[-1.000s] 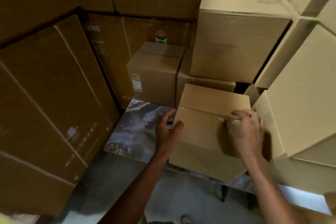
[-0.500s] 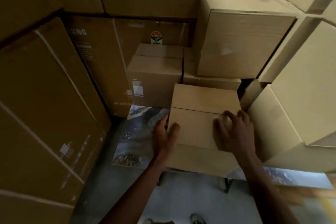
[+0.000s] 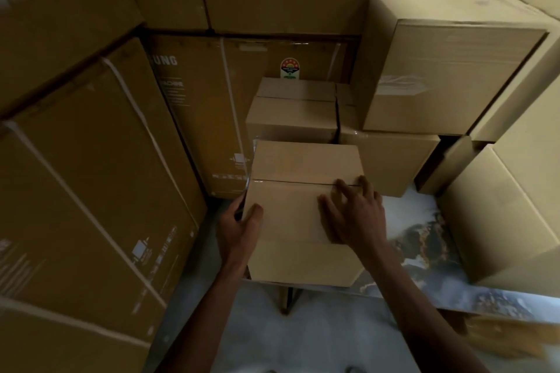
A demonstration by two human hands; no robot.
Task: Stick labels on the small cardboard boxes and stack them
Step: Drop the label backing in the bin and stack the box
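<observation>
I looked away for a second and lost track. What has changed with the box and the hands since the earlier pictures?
The small cardboard box has slid left along the marble-patterned table, covering the bare patch beside it. The right hand shifted from the box's right edge onto its top. The left hand still holds the left edge; the surrounding stacks are unchanged.

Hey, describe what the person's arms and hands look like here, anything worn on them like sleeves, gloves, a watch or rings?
Both forearms are bare up to the bottom edge of the picture, with no sleeves in view. The left hand and right hand wear no gloves. No watch, bracelet or wristband shows on either wrist. No rings are visible on the fingers, though the dim light hides fine detail.
</observation>
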